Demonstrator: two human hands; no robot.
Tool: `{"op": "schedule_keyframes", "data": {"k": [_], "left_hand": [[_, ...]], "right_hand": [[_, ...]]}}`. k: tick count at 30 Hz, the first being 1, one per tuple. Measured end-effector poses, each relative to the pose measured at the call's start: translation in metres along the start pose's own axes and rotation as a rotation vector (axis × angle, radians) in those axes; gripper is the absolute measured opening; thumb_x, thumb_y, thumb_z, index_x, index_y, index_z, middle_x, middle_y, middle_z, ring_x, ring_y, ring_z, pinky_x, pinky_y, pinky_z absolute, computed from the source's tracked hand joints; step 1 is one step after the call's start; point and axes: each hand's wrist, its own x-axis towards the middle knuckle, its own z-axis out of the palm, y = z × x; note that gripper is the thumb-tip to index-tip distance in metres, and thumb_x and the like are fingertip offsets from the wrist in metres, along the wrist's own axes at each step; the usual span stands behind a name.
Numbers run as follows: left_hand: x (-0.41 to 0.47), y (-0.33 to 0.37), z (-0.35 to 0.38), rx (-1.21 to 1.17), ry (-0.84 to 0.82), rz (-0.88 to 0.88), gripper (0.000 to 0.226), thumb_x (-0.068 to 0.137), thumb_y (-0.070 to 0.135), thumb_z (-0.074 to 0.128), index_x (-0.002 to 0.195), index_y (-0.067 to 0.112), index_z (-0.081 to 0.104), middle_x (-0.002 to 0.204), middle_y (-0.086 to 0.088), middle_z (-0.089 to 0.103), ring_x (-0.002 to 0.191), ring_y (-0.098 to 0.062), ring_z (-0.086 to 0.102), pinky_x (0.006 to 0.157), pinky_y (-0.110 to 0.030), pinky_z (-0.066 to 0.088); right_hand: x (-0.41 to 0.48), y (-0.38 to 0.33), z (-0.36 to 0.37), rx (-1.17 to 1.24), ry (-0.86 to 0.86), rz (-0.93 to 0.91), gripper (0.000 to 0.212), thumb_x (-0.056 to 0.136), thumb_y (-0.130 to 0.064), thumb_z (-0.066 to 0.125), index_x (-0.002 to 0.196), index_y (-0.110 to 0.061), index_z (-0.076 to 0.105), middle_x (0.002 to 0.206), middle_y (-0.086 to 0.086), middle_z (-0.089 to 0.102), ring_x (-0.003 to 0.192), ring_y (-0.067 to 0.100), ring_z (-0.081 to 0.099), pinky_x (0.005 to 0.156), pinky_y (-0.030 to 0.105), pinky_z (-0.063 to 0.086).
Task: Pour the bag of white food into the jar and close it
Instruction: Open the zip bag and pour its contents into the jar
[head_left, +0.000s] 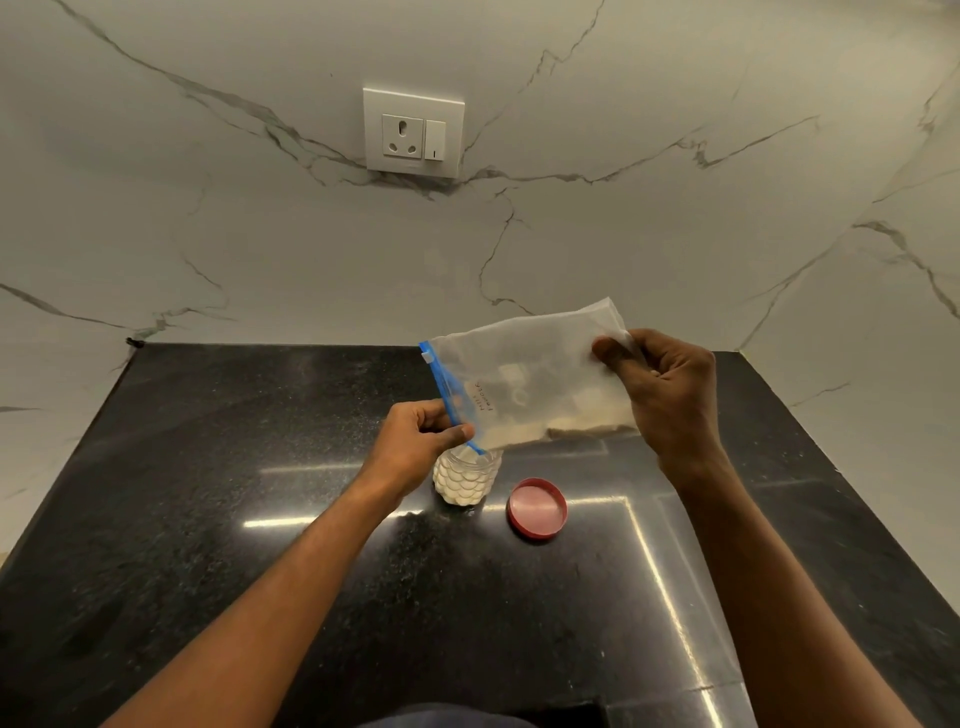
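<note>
Holds a clear bag (524, 374) up over the black worktop (260, 467), just right of the frame's centre, tilted so that its blue zip strip (445, 387) runs down toward the lower left. Pinches the low end of that strip with the left hand (415, 436), thumb and forefinger curled onto the plastic. Grips the bag's opposite, upper-right end with the right hand (670, 395), thumb on the near face, fingers curled behind. Carries white food (576, 428) along the bag's bottom edge, between the two hands; also some handwriting near the strip, too small to read. Has the small clear jar (465, 480) standing upright on the worktop directly below the bag's low corner and just under the left hand, uncapped, white food filling most of it. Cannot tell whether the bag's corner touches the jar's rim. Has the red lid (537, 508) lying inner side up on the worktop just right of the jar, below the bag and apart from both hands. Faces a grey-veined marble wall (208, 234) with a white socket plate (413, 132) in the upper middle of the frame.
</note>
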Motion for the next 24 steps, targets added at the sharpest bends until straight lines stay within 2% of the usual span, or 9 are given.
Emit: {"op": "schedule_keyframes", "data": {"k": [4, 7, 11, 13, 16, 20, 24], "left_hand": [[0.001, 0.000, 0.000, 0.013, 0.002, -0.002, 0.027, 0.092, 0.006, 0.076, 0.112, 0.024, 0.077, 0.101, 0.015, 0.083, 0.097, -0.003, 0.079, 0.072, -0.014, 0.060], [0.000, -0.001, 0.000, 0.012, 0.004, -0.004, 0.027, 0.092, 0.006, 0.076, 0.109, 0.027, 0.076, 0.099, 0.018, 0.082, 0.096, -0.002, 0.078, 0.071, -0.012, 0.060], [-0.001, 0.000, 0.000, 0.011, 0.000, -0.002, 0.028, 0.093, 0.005, 0.076, 0.104, 0.030, 0.076, 0.096, 0.019, 0.082, 0.095, -0.001, 0.078, 0.070, -0.012, 0.059], [-0.002, 0.001, 0.000, 0.016, 0.003, -0.004, 0.028, 0.093, 0.004, 0.076, 0.104, 0.030, 0.076, 0.095, 0.021, 0.082, 0.093, 0.000, 0.078, 0.068, -0.010, 0.058], [-0.003, 0.001, 0.001, 0.009, 0.004, -0.008, 0.028, 0.092, 0.004, 0.076, 0.102, 0.031, 0.076, 0.094, 0.020, 0.082, 0.093, 0.000, 0.078, 0.068, -0.009, 0.057], [-0.004, 0.000, 0.000, 0.019, 0.013, -0.023, 0.025, 0.093, 0.004, 0.076, 0.108, 0.025, 0.077, 0.094, 0.015, 0.083, 0.093, -0.001, 0.079, 0.069, -0.011, 0.058], [-0.004, 0.001, -0.001, 0.035, 0.018, -0.032, 0.024, 0.093, 0.005, 0.075, 0.112, 0.019, 0.077, 0.101, 0.009, 0.082, 0.095, -0.003, 0.079, 0.071, -0.014, 0.060]], "right_hand": [[0.001, 0.000, 0.000, -0.023, -0.004, -0.004, 0.004, 0.093, -0.028, 0.078, 0.094, -0.025, 0.081, 0.085, -0.003, 0.079, 0.079, 0.017, 0.076, 0.071, 0.040, 0.066], [0.000, 0.000, 0.001, -0.038, 0.047, 0.003, 0.014, 0.086, -0.036, 0.084, 0.088, -0.023, 0.080, 0.083, -0.001, 0.079, 0.078, 0.019, 0.076, 0.069, 0.042, 0.066], [0.001, 0.000, 0.002, -0.048, -0.016, 0.012, 0.016, 0.096, -0.028, 0.076, 0.099, -0.014, 0.081, 0.086, 0.002, 0.079, 0.081, 0.023, 0.076, 0.076, 0.050, 0.065], [0.001, -0.001, 0.003, -0.070, -0.045, -0.015, 0.016, 0.095, -0.024, 0.077, 0.100, -0.010, 0.081, 0.089, 0.004, 0.080, 0.085, 0.025, 0.075, 0.082, 0.051, 0.064], [0.002, -0.003, 0.003, -0.090, -0.006, -0.020, 0.019, 0.090, -0.027, 0.081, 0.094, -0.008, 0.079, 0.086, 0.006, 0.078, 0.082, 0.026, 0.074, 0.077, 0.051, 0.064], [0.003, -0.007, 0.004, -0.103, -0.090, -0.036, 0.017, 0.098, -0.023, 0.071, 0.107, -0.010, 0.078, 0.098, 0.009, 0.079, 0.089, 0.028, 0.077, 0.079, 0.053, 0.065], [0.004, -0.009, 0.008, -0.118, -0.089, -0.065, 0.016, 0.097, -0.022, 0.074, 0.098, -0.007, 0.080, 0.087, 0.011, 0.078, 0.078, 0.034, 0.075, 0.070, 0.057, 0.062]]}}
